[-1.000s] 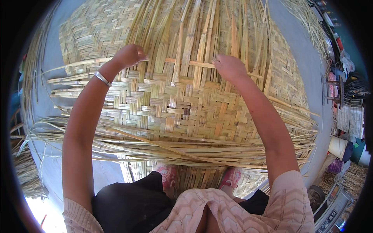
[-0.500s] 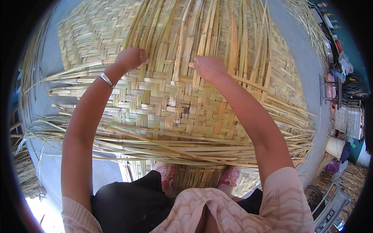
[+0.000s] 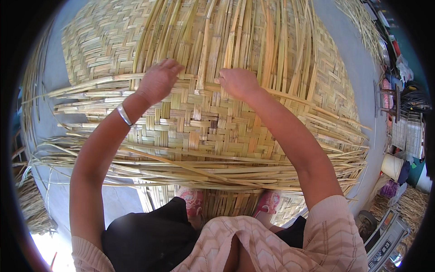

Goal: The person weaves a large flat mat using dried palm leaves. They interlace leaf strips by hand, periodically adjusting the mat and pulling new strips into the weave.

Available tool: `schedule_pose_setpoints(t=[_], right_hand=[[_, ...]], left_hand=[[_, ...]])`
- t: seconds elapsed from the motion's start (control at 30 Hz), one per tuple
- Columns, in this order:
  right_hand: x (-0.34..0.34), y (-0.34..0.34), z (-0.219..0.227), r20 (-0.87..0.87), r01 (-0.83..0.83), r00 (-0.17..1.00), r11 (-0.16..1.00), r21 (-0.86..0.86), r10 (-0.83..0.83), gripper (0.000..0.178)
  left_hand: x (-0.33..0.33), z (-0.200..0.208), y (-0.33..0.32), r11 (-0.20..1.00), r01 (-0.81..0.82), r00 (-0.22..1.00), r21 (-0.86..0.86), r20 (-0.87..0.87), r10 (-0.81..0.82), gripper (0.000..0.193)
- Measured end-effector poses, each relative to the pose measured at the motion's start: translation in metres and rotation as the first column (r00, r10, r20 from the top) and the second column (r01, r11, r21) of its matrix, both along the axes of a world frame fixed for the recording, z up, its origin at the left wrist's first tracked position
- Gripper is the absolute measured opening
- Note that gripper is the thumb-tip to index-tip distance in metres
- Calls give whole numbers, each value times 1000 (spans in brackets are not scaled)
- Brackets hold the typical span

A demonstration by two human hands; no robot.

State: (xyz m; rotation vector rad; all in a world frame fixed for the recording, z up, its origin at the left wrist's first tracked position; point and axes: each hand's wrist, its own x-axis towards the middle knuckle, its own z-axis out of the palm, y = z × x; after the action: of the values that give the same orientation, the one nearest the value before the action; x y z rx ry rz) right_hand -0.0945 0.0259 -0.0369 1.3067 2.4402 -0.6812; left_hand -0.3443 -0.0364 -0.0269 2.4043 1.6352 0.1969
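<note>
Though partly invisible, strip (image 3: pixel 290 96) in right hand (image 3: pixel 239 84)

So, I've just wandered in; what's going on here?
A person is handling long, flat strips over a woven mat with bare hands. The right hand appears to pinch a crosswise strip, while the left hand is loosely open by the strips; whether it touches them is unclear. Lengthwise strips fan out beyond both hands, and more crosswise strips lie nearer the feet.
</note>
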Motion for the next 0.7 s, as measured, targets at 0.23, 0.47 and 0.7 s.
schedule_pose_setpoints(t=[0.23,0.47,0.7], right_hand=[[-1,1,5,14,-17,1000,999,35,16,32],[-3,1,6,70,20,997,996,-88,-14,29],[2,0,14,57,-29,998,999,28,27,27]], left_hand=[[20,-13,9,984,131,990,-122,73,-123,38],[21,-16,2,984,156,986,-82,76,-150,41],[24,1,6,962,251,961,-112,-94,-261,30]])
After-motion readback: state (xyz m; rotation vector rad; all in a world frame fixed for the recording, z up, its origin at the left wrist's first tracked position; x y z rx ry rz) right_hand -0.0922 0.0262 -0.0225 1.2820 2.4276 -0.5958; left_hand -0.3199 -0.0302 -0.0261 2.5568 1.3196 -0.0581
